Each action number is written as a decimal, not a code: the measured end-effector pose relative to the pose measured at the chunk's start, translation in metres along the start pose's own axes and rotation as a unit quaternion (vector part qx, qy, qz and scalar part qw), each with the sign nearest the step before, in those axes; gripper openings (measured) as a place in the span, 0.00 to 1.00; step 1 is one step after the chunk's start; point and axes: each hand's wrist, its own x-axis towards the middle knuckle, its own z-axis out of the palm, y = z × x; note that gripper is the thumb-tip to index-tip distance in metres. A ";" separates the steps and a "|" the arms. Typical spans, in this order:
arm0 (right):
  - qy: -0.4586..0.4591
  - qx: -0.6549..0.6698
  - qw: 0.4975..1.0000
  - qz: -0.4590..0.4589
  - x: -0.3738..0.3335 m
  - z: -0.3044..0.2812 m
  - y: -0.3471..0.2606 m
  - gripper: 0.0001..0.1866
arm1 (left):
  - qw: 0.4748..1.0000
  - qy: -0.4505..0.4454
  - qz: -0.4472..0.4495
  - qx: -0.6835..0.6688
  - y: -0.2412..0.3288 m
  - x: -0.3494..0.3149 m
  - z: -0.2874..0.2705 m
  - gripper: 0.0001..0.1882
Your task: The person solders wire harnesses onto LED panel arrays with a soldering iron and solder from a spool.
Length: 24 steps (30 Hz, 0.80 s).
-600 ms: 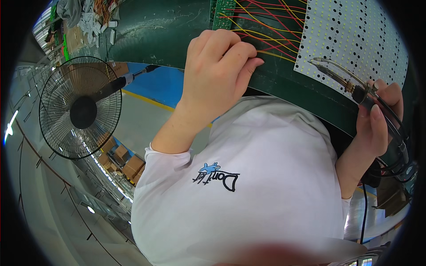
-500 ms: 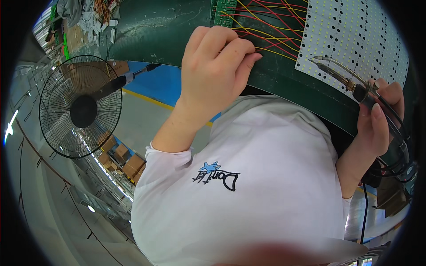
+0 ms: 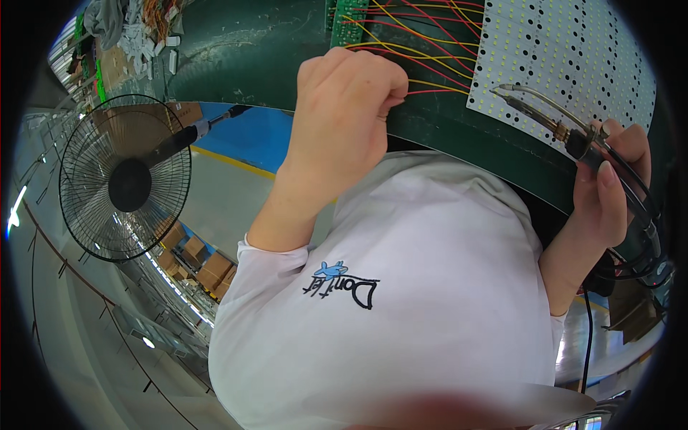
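Observation:
My left hand (image 3: 344, 118) is closed in a pinch at the ends of a red and yellow wire pair (image 3: 438, 89); its fingertips are partly hidden. More red and yellow wires (image 3: 430, 36) run from the white LED panel (image 3: 566, 64) to small green circuit boards (image 3: 349, 29), just beyond my left hand. My right hand (image 3: 609, 190) grips a soldering iron (image 3: 548, 127) with a thin metal tube along it. The iron's tip points left, above the panel's near edge, and I cannot tell whether it touches.
Everything lies on a dark green worktop (image 3: 244, 61). White connectors and bundled wires (image 3: 154, 32) are heaped at its far left. A black fan (image 3: 129, 183) stands left of the table. Black cables (image 3: 648, 222) trail from the iron at right; cardboard boxes (image 3: 211, 269) sit farther off.
My left hand has turned, its fingers curling further in around the wire ends. The right hand holds the iron in nearly the same place. The whole view has shifted slightly.

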 end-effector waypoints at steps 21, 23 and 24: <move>0.042 -0.136 0.989 -0.034 -0.007 0.030 0.000 0.18 | 0.976 0.199 0.040 0.073 -0.005 -0.017 0.048 0.14; 0.014 -0.122 0.992 -0.031 -0.006 0.022 -0.001 0.18 | 0.975 0.211 0.046 0.059 -0.004 -0.016 0.051 0.14; 0.013 -0.124 0.992 -0.028 -0.006 0.021 -0.001 0.18 | 0.975 0.211 0.043 0.057 -0.005 -0.016 0.052 0.14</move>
